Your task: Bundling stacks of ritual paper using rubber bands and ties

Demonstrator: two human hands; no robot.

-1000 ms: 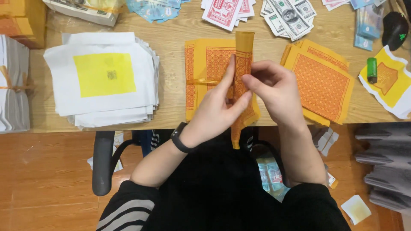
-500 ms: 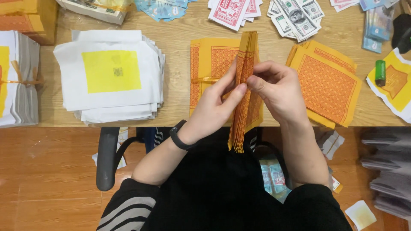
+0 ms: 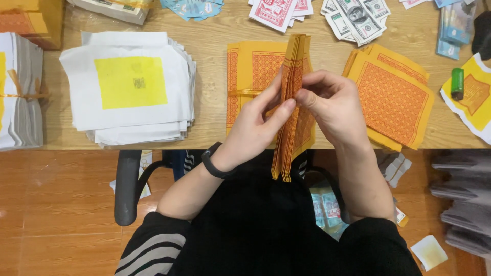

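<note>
A folded bundle of orange-and-yellow paper sheets (image 3: 290, 102) stands on edge above the table's front edge, its lower end hanging past the edge. My left hand (image 3: 255, 125) pinches it from the left with thumb and fingers. My right hand (image 3: 335, 105) grips it from the right. Under my hands lies a tied stack of the same orange paper (image 3: 250, 66) on the wooden table (image 3: 215, 46).
A fanned stack of orange sheets (image 3: 394, 99) lies to the right. White sheets with a yellow square (image 3: 130, 87) sit to the left, a tied white bundle (image 3: 18, 97) at the far left. Printed notes (image 3: 358, 15), red cards (image 3: 281, 10) and a green lighter (image 3: 457, 83) lie farther off.
The bundle has been turned from flat-facing to edge-on and raised a little, and its lower end now hangs lower. Both hands have kept hold of it.
</note>
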